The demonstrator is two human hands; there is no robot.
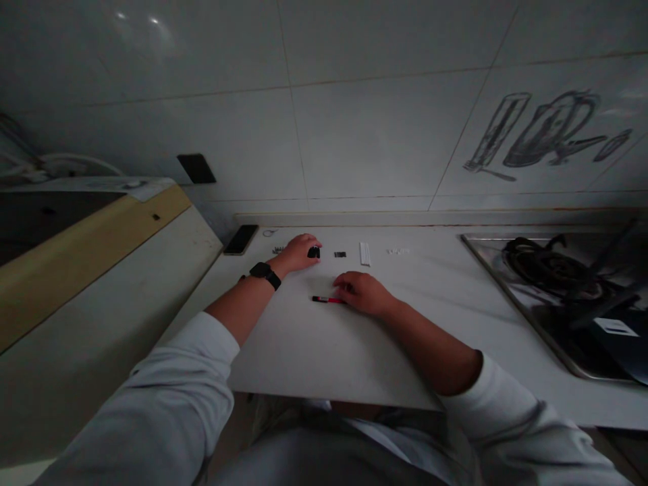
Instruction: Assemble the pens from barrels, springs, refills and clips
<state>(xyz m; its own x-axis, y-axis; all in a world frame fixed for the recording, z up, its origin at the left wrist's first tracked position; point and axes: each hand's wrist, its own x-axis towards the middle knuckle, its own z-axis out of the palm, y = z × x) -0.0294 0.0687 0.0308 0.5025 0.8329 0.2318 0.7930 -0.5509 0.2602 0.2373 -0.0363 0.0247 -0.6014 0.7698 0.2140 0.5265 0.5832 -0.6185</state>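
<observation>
My left hand (302, 252) reaches to the back of the white counter, a dark watch on its wrist. Its bent fingers close on small black pieces (314, 252), whose exact kind is too small to tell. Closer to me, my right hand (363, 292) rests low over the counter with fingers loosely curled and a gap inside them. A red pen with a black end (324, 299) lies flat beside it, its right end touching or just under the thumb side. Small dark parts (277, 250) lie partly behind the left hand.
Behind the hands lie small black parts (340, 254), a bundle of white sticks (365, 254) and small clear pieces (397, 251). A phone (241, 239) and a thin ring (269, 233) are at back left. A gas stove (544, 283) stands right; a pale cabinet (116, 297) rises left.
</observation>
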